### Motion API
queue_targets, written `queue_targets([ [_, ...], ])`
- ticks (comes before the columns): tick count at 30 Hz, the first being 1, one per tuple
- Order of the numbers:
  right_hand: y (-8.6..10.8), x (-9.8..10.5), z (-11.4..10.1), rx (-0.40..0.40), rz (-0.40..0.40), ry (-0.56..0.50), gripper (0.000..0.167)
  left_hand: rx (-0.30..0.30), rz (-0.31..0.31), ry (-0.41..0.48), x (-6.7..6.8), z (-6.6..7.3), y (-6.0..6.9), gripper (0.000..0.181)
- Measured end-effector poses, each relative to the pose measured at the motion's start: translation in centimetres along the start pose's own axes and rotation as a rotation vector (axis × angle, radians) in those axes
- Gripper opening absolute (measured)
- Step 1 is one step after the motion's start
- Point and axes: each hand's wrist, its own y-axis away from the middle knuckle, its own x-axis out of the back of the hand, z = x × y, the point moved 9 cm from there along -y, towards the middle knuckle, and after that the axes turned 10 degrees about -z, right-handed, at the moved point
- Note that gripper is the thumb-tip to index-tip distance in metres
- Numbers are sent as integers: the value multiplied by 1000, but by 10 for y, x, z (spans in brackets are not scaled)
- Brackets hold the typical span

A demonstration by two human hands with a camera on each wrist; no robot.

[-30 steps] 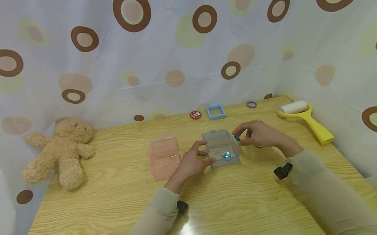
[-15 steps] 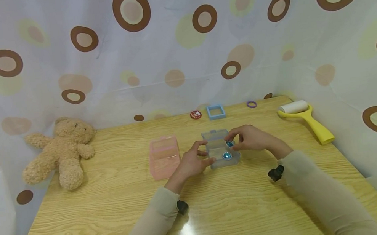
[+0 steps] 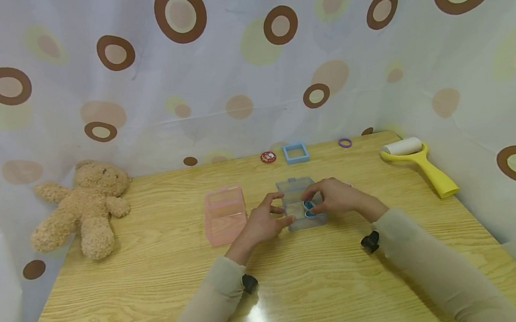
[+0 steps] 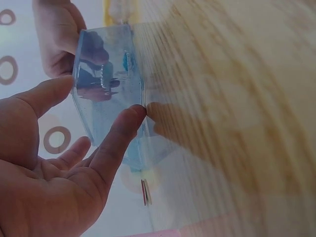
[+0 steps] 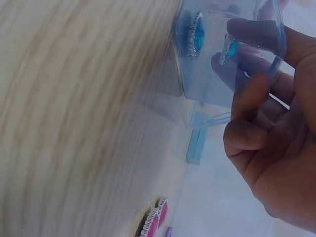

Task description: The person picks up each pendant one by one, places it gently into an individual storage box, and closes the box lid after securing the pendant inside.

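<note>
An open, clear blue plastic box (image 3: 297,225) stands on the table with its lid tipped back. My left hand (image 3: 264,220) touches the box's left side with extended, spread fingers. Over the box, my right hand (image 3: 337,195) dips in from the right and pinches a blue gem ornament with a beaded silver rim (image 5: 228,49) between thumb and fingers. A second blue gem ornament (image 5: 196,34) lies on the box floor, close to the held one. Through the wall in the left wrist view, both the held gem (image 4: 105,74) and the lying gem (image 4: 126,61) show.
Left of the blue box lies an open pink box (image 3: 226,224). Pink gem ornaments (image 5: 155,217) lie right of it. Behind are a red badge (image 3: 268,157), a blue square frame (image 3: 296,153) and a purple ring (image 3: 345,143). A teddy bear (image 3: 88,207) and yellow-handled roller (image 3: 429,169) flank them.
My right hand has carried the pinched blue gem leftward from beside the box and down into it, near the other gem. My left hand stays against the box.
</note>
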Motion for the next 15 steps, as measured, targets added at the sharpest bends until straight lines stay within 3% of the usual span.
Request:
queue_targets([
  [15, 3, 0, -11, 39, 37, 52, 32, 12, 5, 5, 0, 1, 1, 68],
])
